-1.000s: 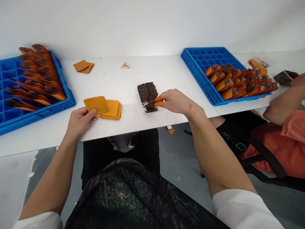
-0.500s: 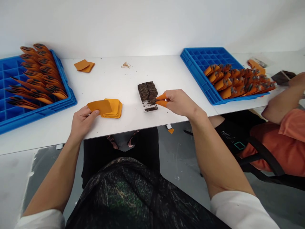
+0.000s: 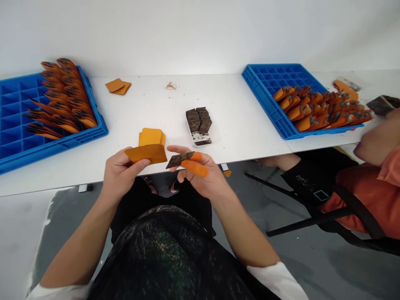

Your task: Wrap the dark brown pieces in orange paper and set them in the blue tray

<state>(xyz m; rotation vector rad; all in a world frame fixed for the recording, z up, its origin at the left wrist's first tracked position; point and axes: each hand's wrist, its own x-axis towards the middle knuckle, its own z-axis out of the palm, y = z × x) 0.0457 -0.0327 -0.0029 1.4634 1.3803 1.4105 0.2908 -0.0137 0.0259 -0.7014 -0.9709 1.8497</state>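
Note:
Between thumb and fingers, my left hand (image 3: 125, 168) grips an orange sheet (image 3: 146, 154) over the table's front edge. Close to its right, my right hand (image 3: 200, 171), with orange covers on two fingers, pinches a thin dark brown piece (image 3: 179, 159). The sheet and the piece are a small gap apart. A stack of orange sheets (image 3: 151, 136) lies just behind my left hand. Farther right on the table, a white tray (image 3: 196, 136) holds rows of similar dark pieces (image 3: 199, 120).
Blue divided crates with folded orange items stand at left (image 3: 101, 128) and right (image 3: 267, 106). Loose orange sheets (image 3: 118, 86) and rubber bands (image 3: 171, 86) lie at the back. A seated person's arm (image 3: 379, 133) is at the far right, beside a black chair (image 3: 359, 208).
My right hand has moved left and nearer from the tray, bringing a dark piece out. My left hand has shifted right and nearer with the orange sheet. The view has turned slightly left.

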